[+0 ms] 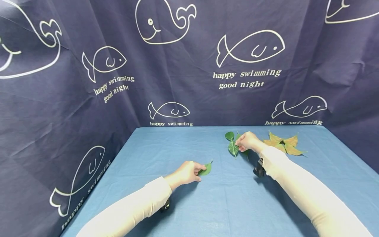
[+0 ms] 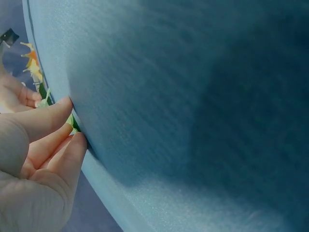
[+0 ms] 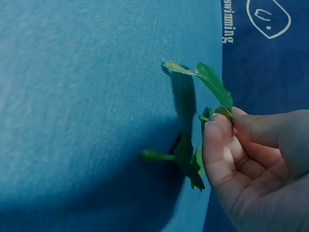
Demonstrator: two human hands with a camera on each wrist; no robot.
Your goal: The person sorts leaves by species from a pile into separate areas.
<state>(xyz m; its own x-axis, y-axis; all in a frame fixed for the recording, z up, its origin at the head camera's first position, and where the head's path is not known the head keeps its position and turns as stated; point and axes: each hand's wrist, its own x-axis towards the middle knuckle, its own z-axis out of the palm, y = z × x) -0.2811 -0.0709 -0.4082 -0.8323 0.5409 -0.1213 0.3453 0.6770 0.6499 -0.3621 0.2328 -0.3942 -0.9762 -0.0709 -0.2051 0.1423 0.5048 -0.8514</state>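
My left hand [image 1: 188, 172] is low over the blue cloth, its fingers on the left end of a green leaf [image 1: 207, 169]. In the left wrist view, a bit of that leaf [image 2: 73, 123] shows between thumb and fingers. Farther back and to the right, my right hand [image 1: 250, 141] pinches another green leaf [image 3: 216, 87] by its end, between thumb and index finger; its stem points away over the cloth. Below the fingers in the right wrist view is one more green leaf [image 3: 183, 157]. Beside this hand lie a small round leaf [image 1: 229, 136] and a veined leaf [image 1: 233, 148].
Several yellow-brown leaves [image 1: 291, 149] lie in a cluster at the back right, beyond my right forearm. The blue cloth [image 1: 165, 144] covers the table. A dark curtain [image 1: 189, 82] with white fish drawings hangs behind it and along the left side.
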